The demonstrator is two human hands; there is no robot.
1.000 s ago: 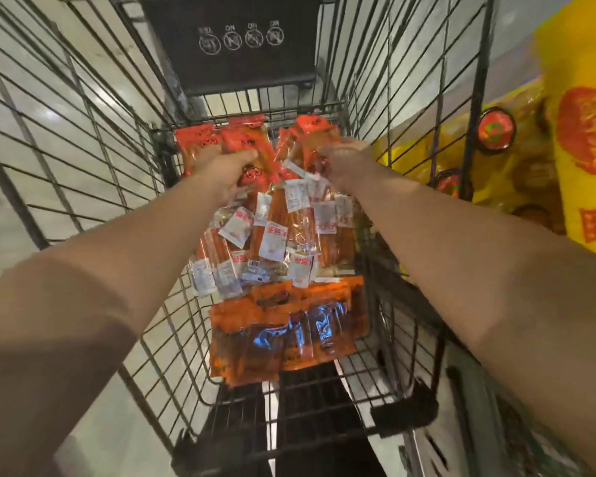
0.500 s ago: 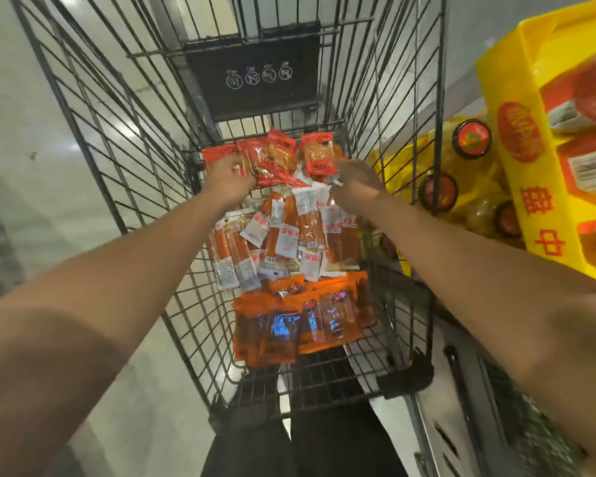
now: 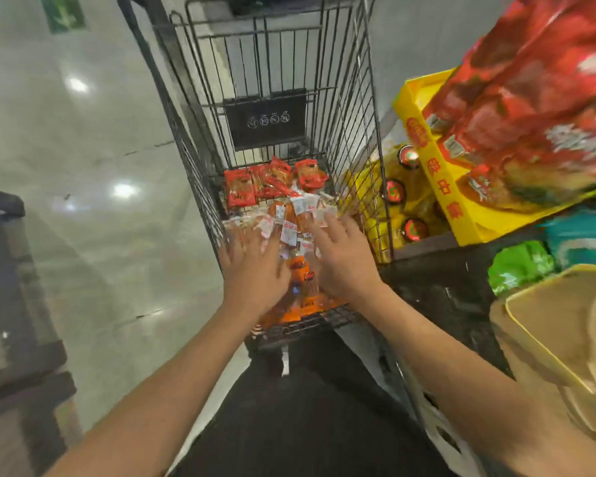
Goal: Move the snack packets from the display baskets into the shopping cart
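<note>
Item: heap of small red, orange and clear plastic snack packets [image 3: 283,215], lying on the floor of the black wire shopping cart [image 3: 344,139], red packs toward the far end, white-labelled clear ones mid-heap, orange packs nearest the person. Change from half a second ago: both hands then gripped bunches of packets held up over the heap; those packets now lie in the cart and neither hand has hold of anything. Left hand [image 3: 252,266]: fingers spread and straight, palm down, over the near left part of the heap; blur hides whether it touches. Right hand [image 3: 341,256]: likewise spread flat, palm down, over the near right part. Black plastic sign panel [image 3: 265,119] with four white round symbols, fixed to the cart's far wall. Beside the cart, on the right: yellow cardboard display tray [image 3: 444,187] with red characters, filled with large red bags [image 3: 537,84]; below it, yellow bottles with red-and-black caps [image 3: 394,191]. Left: glossy grey floor [image 3: 66,166].
</note>
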